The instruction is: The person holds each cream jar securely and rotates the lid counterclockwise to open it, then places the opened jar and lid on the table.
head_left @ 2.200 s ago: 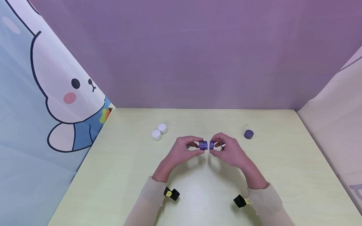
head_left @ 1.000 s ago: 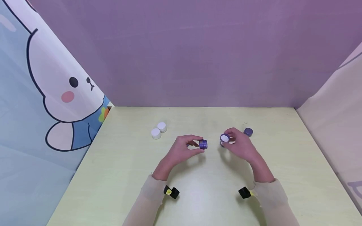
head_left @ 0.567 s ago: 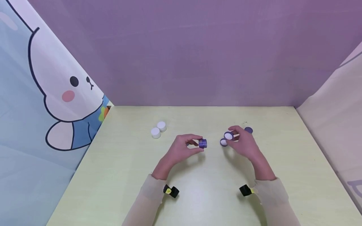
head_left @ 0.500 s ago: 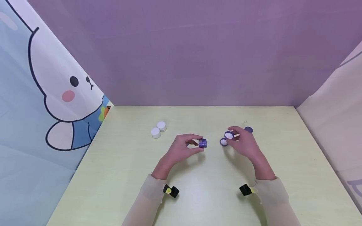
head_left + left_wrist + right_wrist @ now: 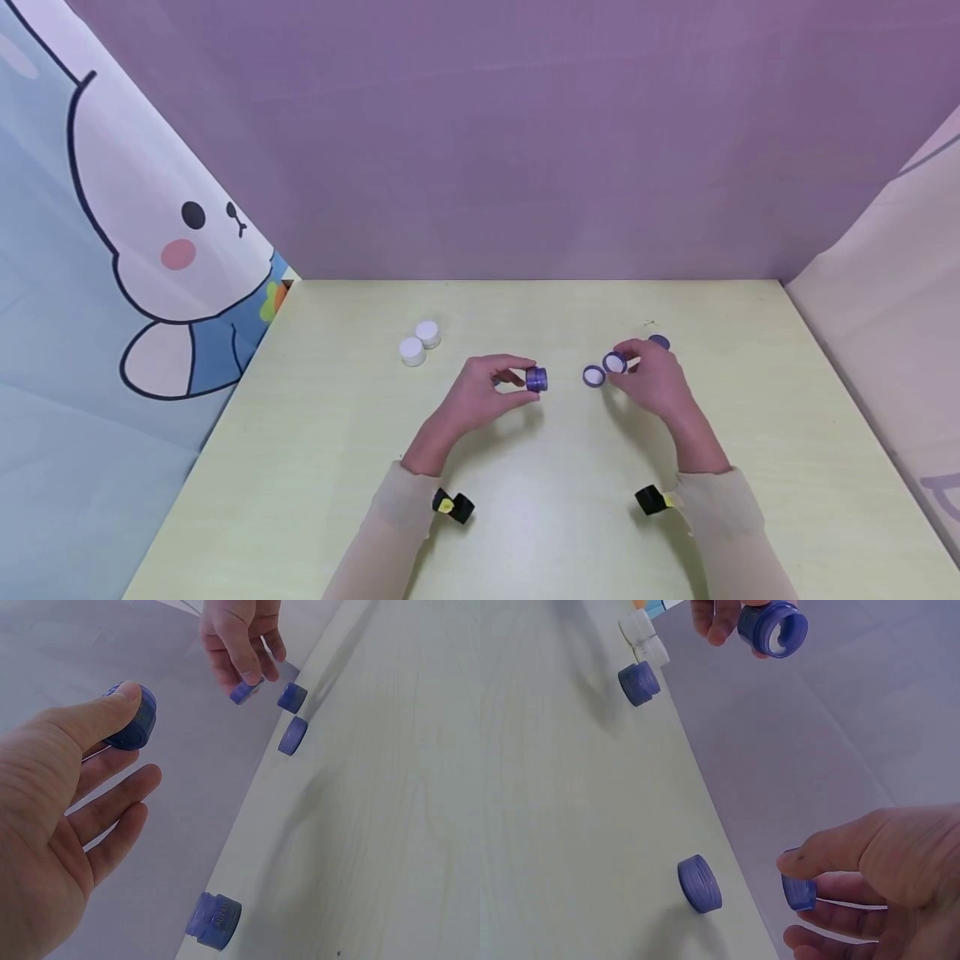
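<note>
My left hand [image 5: 480,398] pinches the small purple plastic jar [image 5: 537,379]; right-hand fingers [image 5: 637,354] hold its purple screw lid [image 5: 615,362]. I'd set it down flat beside the other lid [image 5: 593,376].

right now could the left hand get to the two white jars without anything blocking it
Probably yes. The two white jars stand on bare table, up and to the left of the left hand, with nothing between them. That hand does hold a purple jar at its fingertips, so it would need freeing before it could grasp.

Purple jar [image 5: 659,341] half behind hands [image 5: 651,383]
</note>
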